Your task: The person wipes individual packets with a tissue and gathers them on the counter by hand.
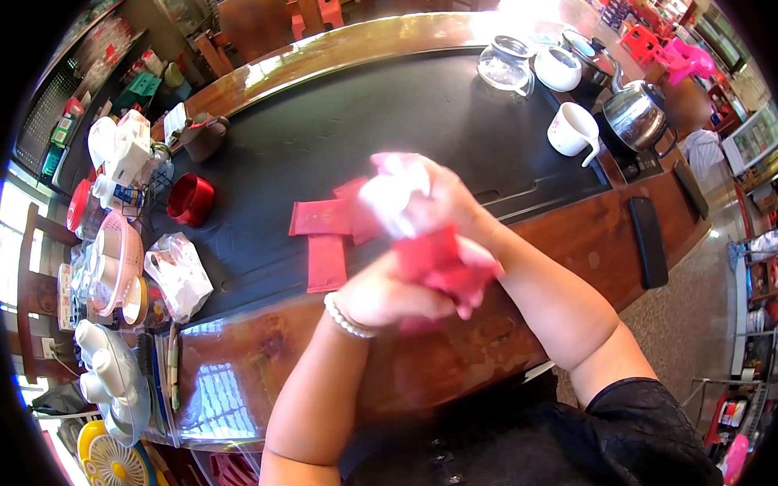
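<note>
My left hand (399,296), with a white beaded bracelet at the wrist, is closed around a bunch of red packets (432,260). Just above it, my right hand (452,198) is closed on a white crumpled tissue or cloth (396,196), smeared by motion, with a bit of pinkish red at its top. Flat on the black tabletop to the left lie a red packet (319,217) with a faint printed mark and another red packet (326,262) below it. A further one is partly hidden behind the white thing.
On the left stand a red cup (190,199), a white plastic bag (178,276), a pink basket (121,261) and a brown teapot (204,136). At right are a glass pot (504,66), a white mug (573,130), a metal kettle (634,114) and a black phone-like slab (648,242).
</note>
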Motion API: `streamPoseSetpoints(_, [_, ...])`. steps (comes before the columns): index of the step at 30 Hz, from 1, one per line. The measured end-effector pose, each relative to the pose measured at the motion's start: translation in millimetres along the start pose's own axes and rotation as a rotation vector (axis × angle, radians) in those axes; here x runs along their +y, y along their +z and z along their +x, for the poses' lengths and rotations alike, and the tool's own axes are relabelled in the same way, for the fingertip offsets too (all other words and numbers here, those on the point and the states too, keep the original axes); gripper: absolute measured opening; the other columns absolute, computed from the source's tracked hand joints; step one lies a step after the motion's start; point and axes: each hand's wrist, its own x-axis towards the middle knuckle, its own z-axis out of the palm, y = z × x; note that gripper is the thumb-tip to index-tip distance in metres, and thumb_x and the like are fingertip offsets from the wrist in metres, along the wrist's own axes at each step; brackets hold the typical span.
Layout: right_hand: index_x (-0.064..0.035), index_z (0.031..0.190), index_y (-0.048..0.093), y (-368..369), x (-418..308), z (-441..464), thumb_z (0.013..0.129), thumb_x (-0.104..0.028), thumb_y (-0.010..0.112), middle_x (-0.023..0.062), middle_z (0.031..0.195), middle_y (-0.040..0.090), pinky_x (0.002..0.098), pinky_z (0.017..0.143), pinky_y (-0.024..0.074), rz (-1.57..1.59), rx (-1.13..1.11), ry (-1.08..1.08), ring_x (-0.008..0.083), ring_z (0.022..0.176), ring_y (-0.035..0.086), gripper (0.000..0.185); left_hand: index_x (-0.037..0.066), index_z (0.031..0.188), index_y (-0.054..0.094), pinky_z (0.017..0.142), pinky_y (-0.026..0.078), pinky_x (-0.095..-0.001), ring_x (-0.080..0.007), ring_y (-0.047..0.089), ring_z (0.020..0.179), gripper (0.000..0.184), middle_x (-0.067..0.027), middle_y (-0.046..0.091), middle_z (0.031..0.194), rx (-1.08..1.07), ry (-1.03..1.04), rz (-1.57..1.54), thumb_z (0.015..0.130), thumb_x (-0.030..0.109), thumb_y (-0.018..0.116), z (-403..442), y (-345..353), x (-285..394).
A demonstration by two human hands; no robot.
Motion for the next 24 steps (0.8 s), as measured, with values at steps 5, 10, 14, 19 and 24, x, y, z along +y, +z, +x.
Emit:
streamPoseSetpoints(5, [-0.0119, 0.139, 0.046, 13.0, -0.4, -9.1, 0.078, -0.019, 0.069, 0.0111, 0.140, 0.046, 0.0435, 0.108, 0.0302, -0.817, -0.295, -0.409, 0.0298, 0.128, 0.042, 0.066, -0.001, 0.120, 0.056, 0.082, 0.046, -0.0274, -0.0115, 0.054, 0.093, 0.043, -0.0015, 0.058, 0.099, -0.172, -0.224, 0.192, 0.077, -0.003, 0.061, 3.1, 10.0, 3.2])
streamPoseSetpoints(10, [-0.0081, 0.132, 0.050, 11.3, -10.8, -10.2, 0.076, -0.019, 0.069, 0.0122, 0.125, 0.054, 0.0433, 0.103, 0.0338, -0.869, -0.314, -0.205, 0.0298, 0.118, 0.049, 0.060, -0.001, 0.116, 0.060, 0.083, 0.046, -0.0280, -0.0140, 0.058, 0.095, 0.041, -0.0045, 0.062, 0.101, -0.123, -0.140, 0.287, 0.077, 0.002, 0.068, 3.0, 5.7, -0.8])
streamPoseSetpoints(14, [-0.0097, 0.114, 0.061, 6.7, -8.3, -8.0, 0.075, -0.031, 0.071, 0.0087, 0.115, 0.057, 0.0420, 0.096, 0.0364, -0.961, -0.270, -0.158, 0.0281, 0.108, 0.053, 0.046, 0.000, 0.114, 0.060, 0.081, 0.045, -0.0270, -0.0127, 0.056, 0.092, 0.040, -0.0026, 0.061, 0.097, -0.112, -0.123, 0.303, 0.075, 0.002, 0.069, 4.4, 4.1, -2.7])
streamPoseSetpoints(19, [-0.0104, 0.103, 0.063, 3.5, -0.7, -9.0, 0.074, -0.036, 0.071, 0.0083, 0.116, 0.057, 0.0426, 0.095, 0.0380, -1.023, -0.135, -0.206, 0.0285, 0.111, 0.052, 0.040, 0.001, 0.114, 0.060, 0.075, 0.043, -0.0250, -0.0106, 0.054, 0.083, 0.040, 0.0003, 0.058, 0.088, -0.072, -0.165, 0.224, 0.075, 0.001, 0.069, 4.6, 10.3, 5.2])
streamPoseSetpoints(24, [-0.0090, 0.106, 0.061, 3.0, 10.6, -6.9, 0.076, -0.029, 0.068, 0.0131, 0.111, 0.060, 0.0430, 0.091, 0.0450, -0.962, -0.123, -0.227, 0.0320, 0.108, 0.056, 0.036, 0.002, 0.112, 0.060, 0.084, 0.042, -0.0271, -0.0105, 0.052, 0.092, 0.038, 0.0002, 0.059, 0.096, -0.080, -0.139, 0.182, 0.075, 0.002, 0.070, 4.6, 4.3, 1.4])
